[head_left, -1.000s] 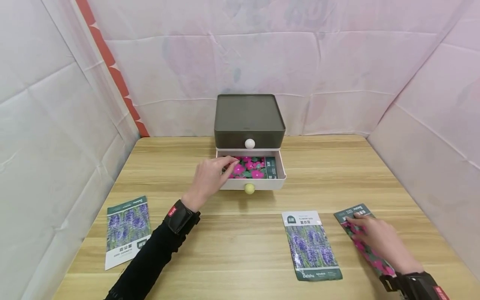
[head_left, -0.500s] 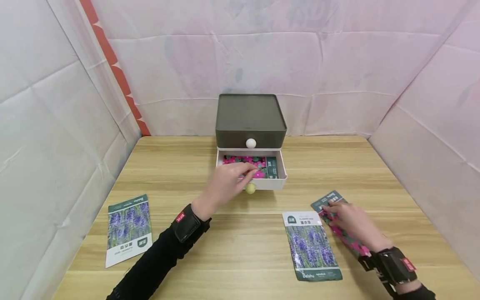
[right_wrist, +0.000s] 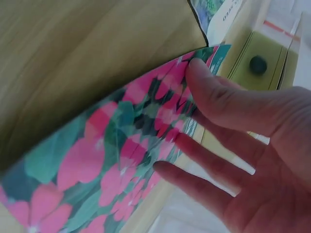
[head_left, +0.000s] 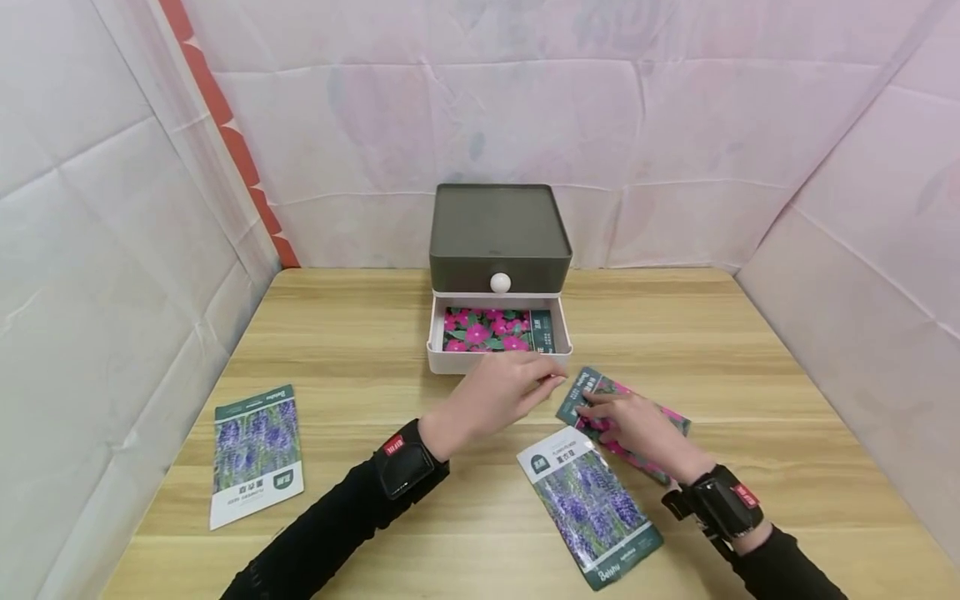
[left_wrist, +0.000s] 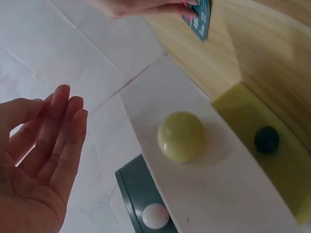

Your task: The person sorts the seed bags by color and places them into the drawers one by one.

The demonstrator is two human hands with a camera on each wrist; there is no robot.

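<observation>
The pink-flower seed packet (head_left: 622,417) lay pinned under the right hand's (head_left: 626,425) flat fingers; the left hand (head_left: 510,392) hovered spread; the near lavender packet (head_left: 588,504) read "Belshu".

Both arms wear long black sleeves that end at the wrists, leaving the left hand (head_left: 504,392) and the right hand (head_left: 628,421) bare. Each wrist carries a black strap holding a boxy black unit, like a thick watch. On the left wrist band (head_left: 405,459) a small red tag with white lettering faces up; the right wrist band (head_left: 722,505) bears the same kind of red tag on its far right side. The lettering is too small to read.
</observation>
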